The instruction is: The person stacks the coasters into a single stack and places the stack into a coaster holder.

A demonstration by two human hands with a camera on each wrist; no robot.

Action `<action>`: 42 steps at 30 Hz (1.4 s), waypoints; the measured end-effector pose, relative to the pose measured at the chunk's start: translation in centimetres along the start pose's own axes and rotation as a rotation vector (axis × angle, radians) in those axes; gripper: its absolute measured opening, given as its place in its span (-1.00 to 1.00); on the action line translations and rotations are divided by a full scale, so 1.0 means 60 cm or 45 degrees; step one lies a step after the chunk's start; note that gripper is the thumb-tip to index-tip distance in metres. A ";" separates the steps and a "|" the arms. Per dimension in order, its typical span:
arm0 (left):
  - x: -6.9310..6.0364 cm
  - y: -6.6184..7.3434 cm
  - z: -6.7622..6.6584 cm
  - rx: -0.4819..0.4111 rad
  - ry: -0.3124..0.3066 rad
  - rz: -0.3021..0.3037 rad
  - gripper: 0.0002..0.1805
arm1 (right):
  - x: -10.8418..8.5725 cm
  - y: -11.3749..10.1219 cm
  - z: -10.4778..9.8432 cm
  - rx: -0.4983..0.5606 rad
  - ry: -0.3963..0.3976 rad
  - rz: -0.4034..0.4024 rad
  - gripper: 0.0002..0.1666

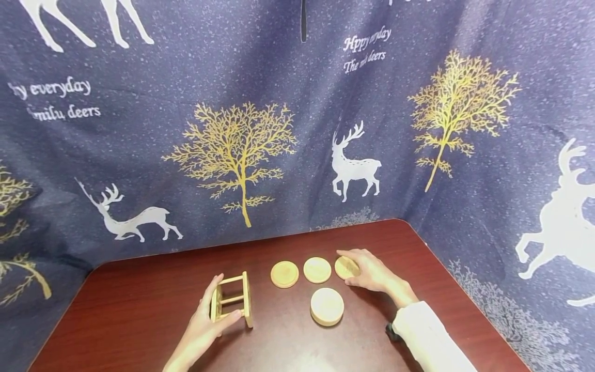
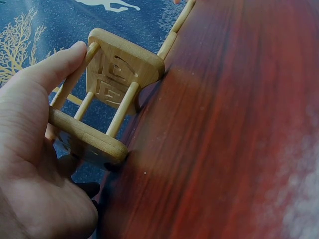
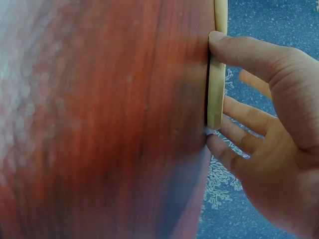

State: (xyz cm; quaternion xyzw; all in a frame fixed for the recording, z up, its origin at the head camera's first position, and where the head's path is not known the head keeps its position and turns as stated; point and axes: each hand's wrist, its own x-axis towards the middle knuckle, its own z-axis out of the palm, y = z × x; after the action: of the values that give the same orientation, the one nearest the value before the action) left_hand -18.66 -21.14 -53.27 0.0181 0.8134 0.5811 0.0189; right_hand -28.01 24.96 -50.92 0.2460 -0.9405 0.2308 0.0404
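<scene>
My left hand (image 1: 204, 324) grips a small wooden coaster holder (image 1: 248, 305) near the table's left part. The thumb and fingers lie on its outside. Two end panels joined by thin rods make up the holder, and the left wrist view shows a carved pattern on one panel (image 2: 142, 52). On the right, my right hand (image 1: 372, 273) has its thumb and fingers round the edge of a round wooden coaster (image 1: 345, 267). In the right wrist view that coaster (image 3: 216, 94) lies flat on the table, with the thumb at its near edge.
Two more round coasters, a middle one (image 1: 317, 270) and a left one (image 1: 285, 274), lie in a row on the reddish-brown table (image 1: 153, 305). Nearer stands a thicker round wooden piece, perhaps a stack (image 1: 327, 306). A blue patterned cloth (image 1: 297, 181) hangs behind.
</scene>
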 end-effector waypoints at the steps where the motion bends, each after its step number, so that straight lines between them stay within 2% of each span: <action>1: 0.000 0.000 0.000 0.007 0.003 0.001 0.20 | 0.000 0.000 0.000 0.002 -0.003 -0.006 -0.06; 8: 0.001 0.000 0.001 -0.008 0.002 -0.001 0.19 | 0.000 -0.004 -0.002 0.001 -0.012 -0.021 -0.06; 18: 0.000 0.004 -0.001 0.041 0.012 -0.010 0.19 | 0.002 -0.006 -0.002 -0.031 0.000 -0.007 -0.05; 28: -0.001 0.007 0.000 0.055 0.007 0.010 0.18 | -0.002 -0.005 -0.003 -0.010 0.019 -0.014 -0.05; 34: -0.001 0.007 0.001 0.108 0.017 0.040 0.17 | -0.005 -0.008 -0.005 -0.006 0.026 -0.025 -0.05; 40: -0.001 0.006 0.001 0.055 0.009 0.015 0.18 | -0.009 -0.009 -0.005 0.009 0.041 -0.022 -0.06; 42: -0.001 0.005 0.001 0.068 0.015 0.016 0.18 | -0.011 -0.010 -0.004 0.006 0.043 -0.018 -0.06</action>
State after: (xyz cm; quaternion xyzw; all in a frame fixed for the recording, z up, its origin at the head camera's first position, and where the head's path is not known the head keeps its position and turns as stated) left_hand -18.59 -20.99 -52.98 0.0204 0.8287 0.5593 0.0100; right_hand -27.19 24.91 -50.55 0.2488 -0.9374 0.2368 0.0572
